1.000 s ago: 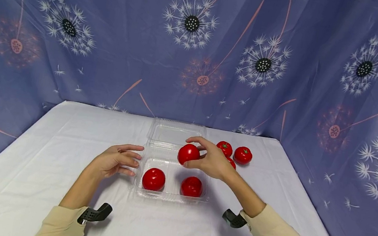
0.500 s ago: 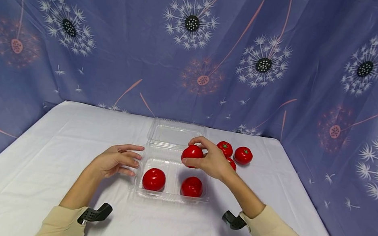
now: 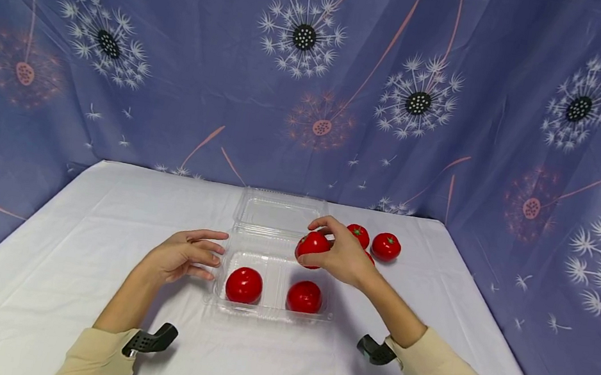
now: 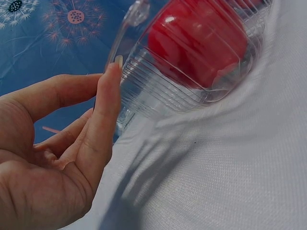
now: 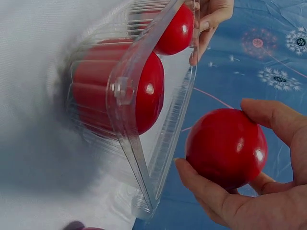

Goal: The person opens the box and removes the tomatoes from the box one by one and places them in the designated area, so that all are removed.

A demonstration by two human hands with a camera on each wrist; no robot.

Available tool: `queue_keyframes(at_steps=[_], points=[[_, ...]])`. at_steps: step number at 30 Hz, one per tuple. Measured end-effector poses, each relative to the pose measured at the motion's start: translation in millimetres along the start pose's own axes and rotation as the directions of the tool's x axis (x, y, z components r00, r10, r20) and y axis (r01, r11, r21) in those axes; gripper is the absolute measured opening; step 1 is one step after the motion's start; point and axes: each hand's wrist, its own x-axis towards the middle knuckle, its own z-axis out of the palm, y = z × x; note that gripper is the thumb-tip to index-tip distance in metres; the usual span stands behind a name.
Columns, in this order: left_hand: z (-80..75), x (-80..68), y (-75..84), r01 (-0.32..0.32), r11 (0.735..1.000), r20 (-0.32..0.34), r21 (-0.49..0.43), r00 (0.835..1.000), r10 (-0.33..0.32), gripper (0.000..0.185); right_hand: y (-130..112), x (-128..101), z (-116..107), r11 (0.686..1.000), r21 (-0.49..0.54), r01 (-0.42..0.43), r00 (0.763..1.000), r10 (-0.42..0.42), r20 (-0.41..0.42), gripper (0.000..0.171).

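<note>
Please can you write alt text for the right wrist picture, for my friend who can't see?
A right hand holds a red tomato near an open clear plastic box with two red tomatoes inside. A left hand shows at the far end, before blue patterned cloth.

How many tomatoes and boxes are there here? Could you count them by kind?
Clear box, lid open: 1
Tomatoes: 6 (2 in the box, 1 in the right hand, 3 on the tablecloth, one mostly hidden)
Total: 7
</note>
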Motion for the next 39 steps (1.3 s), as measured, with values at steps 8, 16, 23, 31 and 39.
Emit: queue_keyframes(at_steps=[8, 16, 23, 31, 39], points=[[0.1, -1.3, 0.8, 0.002, 1.0, 0.01, -0.011, 1.0, -0.002, 0.067, 3.9, 0.0, -0.2, 0.999, 0.051, -0.019, 1.0, 0.019, -0.007, 0.06], [0.3, -2.6, 1.7, 0.005, 1.0, 0.0, -0.011, 1.0, -0.005, 0.065, 3.1, -1.0, -0.9, 1.0, 0.002, 0.028, 0.998, -0.028, -0.062, 0.055], [-0.2, -2.0, 1.1, 0.007, 1.0, -0.001, -0.002, 1.0, -0.007, 0.067, 3.7, -1.5, -5.6, 0.997, -0.054, 0.047, 0.996, -0.051, -0.076, 0.054], [0.0, 0.5, 0.4, 0.015, 1.0, -0.013, -0.002, 1.0, -0.015, 0.068, 7.7, -1.2, -11.7, 0.997, -0.073, 0.038, 0.996, -0.044, -0.076, 0.057], [-0.7, 0.7, -0.3, 0.002, 1.0, 0.002, -0.004, 1.0, -0.002, 0.066, 10.3, -3.0, -18.2, 0.995, -0.096, -0.002, 0.997, -0.005, -0.073, 0.058]])
